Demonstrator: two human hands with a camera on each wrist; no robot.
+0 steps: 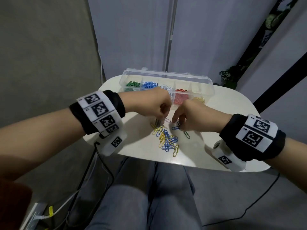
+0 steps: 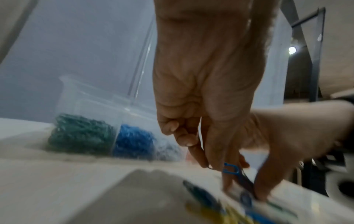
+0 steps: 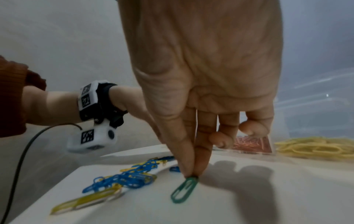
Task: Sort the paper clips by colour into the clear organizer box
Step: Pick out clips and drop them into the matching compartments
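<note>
A clear organizer box [image 1: 166,75] stands at the back of a small white table [image 1: 144,146], with green, blue, white, red and yellow clips in separate compartments. Loose blue and yellow paper clips [image 1: 167,138] lie heaped mid-table. My left hand [image 1: 160,121] reaches down at the heap's far edge and pinches a blue clip [image 2: 230,168] between thumb and fingers [image 2: 218,171]; this view is blurred. Close beside it, my right hand [image 1: 180,127] pinches one end of a green clip [image 3: 184,189] with thumb and forefinger [image 3: 191,176]. The clip's other end rests on the table.
The table's near edge sits over my legs in grey trousers [image 1: 157,188]. Cables [image 1: 103,163] hang off the left side to the floor. A grey curtain stands right behind the box, and a black frame [image 1: 282,72] with a plant is at the right.
</note>
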